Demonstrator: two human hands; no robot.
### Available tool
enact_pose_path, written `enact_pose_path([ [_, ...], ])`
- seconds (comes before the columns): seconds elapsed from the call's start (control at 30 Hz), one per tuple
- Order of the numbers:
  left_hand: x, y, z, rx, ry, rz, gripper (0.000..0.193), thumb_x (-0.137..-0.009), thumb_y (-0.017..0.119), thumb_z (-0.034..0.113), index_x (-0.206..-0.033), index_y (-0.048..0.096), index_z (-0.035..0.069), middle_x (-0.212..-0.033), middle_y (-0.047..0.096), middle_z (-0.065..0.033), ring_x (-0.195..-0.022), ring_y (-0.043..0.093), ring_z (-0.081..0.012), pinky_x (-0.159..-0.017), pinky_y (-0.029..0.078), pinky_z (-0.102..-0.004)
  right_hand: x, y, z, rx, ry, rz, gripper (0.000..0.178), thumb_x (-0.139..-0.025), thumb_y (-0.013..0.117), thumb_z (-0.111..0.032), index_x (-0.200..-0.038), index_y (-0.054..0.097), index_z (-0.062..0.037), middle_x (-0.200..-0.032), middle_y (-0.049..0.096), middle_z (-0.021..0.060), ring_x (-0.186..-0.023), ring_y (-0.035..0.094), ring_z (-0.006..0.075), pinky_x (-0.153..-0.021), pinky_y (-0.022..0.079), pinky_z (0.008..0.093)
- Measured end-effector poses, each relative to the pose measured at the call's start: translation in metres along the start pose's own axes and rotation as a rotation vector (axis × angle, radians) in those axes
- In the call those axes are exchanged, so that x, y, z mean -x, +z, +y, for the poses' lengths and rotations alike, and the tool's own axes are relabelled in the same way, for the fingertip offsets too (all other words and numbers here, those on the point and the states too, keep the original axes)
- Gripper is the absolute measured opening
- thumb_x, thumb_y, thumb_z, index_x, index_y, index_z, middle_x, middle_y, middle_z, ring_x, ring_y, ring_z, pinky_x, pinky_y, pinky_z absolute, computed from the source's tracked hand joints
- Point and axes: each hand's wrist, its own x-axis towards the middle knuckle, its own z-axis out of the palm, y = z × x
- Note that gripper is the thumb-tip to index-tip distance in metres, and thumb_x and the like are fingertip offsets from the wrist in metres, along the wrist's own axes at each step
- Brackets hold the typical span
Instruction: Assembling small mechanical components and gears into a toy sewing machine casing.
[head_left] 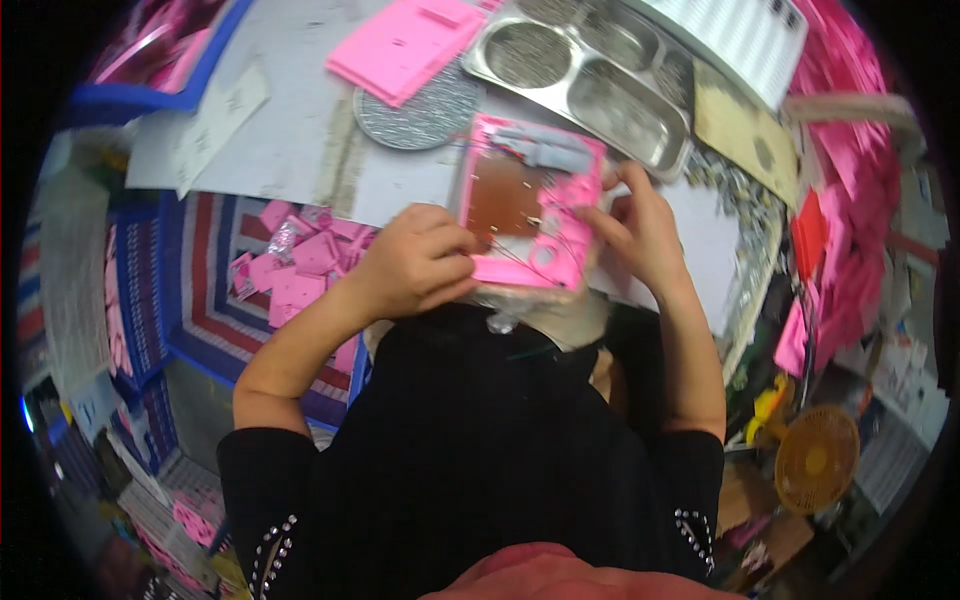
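Note:
A pink plastic housing (560, 262) lies open in front of me at the table's near edge. Inside it sit a brown board (502, 200), a grey cylindrical part (550, 150) along the far side, and thin dark and red wires. My left hand (425, 262) is closed at the housing's near left corner, its fingertips on the rim. On the other side, my right hand (645, 225) grips the right edge, thumb over the inside and index finger bent at the far corner. Whether either hand also pinches a wire is too blurred to see.
Beyond the housing are a round dish of metal pins (420, 112), stacked pink panels (408, 45) and a steel compartment tray (630, 112) of small parts. Loose metal pieces (735, 205) lie at right. A striped-lined bin (215, 290) of pink pieces stands left, an orange fan (817, 458) lower right.

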Motion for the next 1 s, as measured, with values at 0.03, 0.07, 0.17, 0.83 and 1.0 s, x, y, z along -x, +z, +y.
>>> enact_pose_path([
  [0.03,-0.003,-0.002,0.002,0.012,-0.007,-0.035,0.018,-0.075,0.078,0.017,-0.081,0.063,0.010,-0.098,0.063,-0.0034,-0.093,0.061,-0.0248,-0.077,0.048,-0.0397,-0.003,0.000,0.003,-0.023,-0.009,-0.010,0.035,-0.086,0.078,-0.031,-0.094,0.055,-0.0059,-0.059,0.059,0.0120,-0.053,0.059,0.0293,-0.053,0.044,0.0403],
  [0.07,-0.004,-0.004,0.004,0.007,-0.024,-0.067,0.018,-0.075,0.078,0.016,-0.081,0.063,0.010,-0.098,0.063,-0.0034,-0.092,0.061,-0.0245,-0.076,0.048,-0.0390,-0.004,0.002,0.005,-0.051,-0.036,-0.027,0.035,-0.086,0.078,-0.032,-0.090,0.055,-0.0055,-0.059,0.059,0.0121,-0.054,0.059,0.0293,-0.053,0.044,0.0402],
  [0.17,-0.006,-0.005,0.007,0.009,-0.001,-0.120,0.018,-0.074,0.078,0.014,-0.081,0.062,0.010,-0.097,0.062,-0.0039,-0.089,0.060,-0.0253,-0.074,0.049,-0.0382,0.003,-0.003,0.002,-0.026,0.083,-0.171,0.037,-0.087,0.077,-0.034,-0.082,0.054,-0.0046,-0.062,0.061,0.0130,-0.058,0.062,0.0293,-0.054,0.045,0.0399],
  [0.83,-0.040,0.033,0.042,0.036,0.098,-0.209,0.027,-0.082,0.063,0.016,-0.107,0.069,0.007,-0.096,0.064,-0.0030,-0.083,0.062,-0.0188,-0.072,0.044,-0.0356,0.093,0.010,-0.023,-0.574,-0.333,-0.159,0.032,-0.088,0.073,-0.011,-0.119,0.066,-0.0064,-0.082,0.068,0.0053,-0.063,0.061,0.0219,-0.062,0.050,0.0328],
  [1.0,-0.022,0.023,0.035,0.017,0.047,-0.001,0.021,-0.080,0.072,0.015,-0.100,0.072,0.008,-0.091,0.066,-0.0028,-0.078,0.064,-0.0194,-0.067,0.046,-0.0358,0.061,0.037,-0.016,0.214,-0.602,0.102,0.046,-0.074,0.082,-0.036,-0.111,0.072,-0.0125,-0.107,0.064,0.0053,-0.099,0.056,0.0275,-0.089,0.043,0.0435],
])
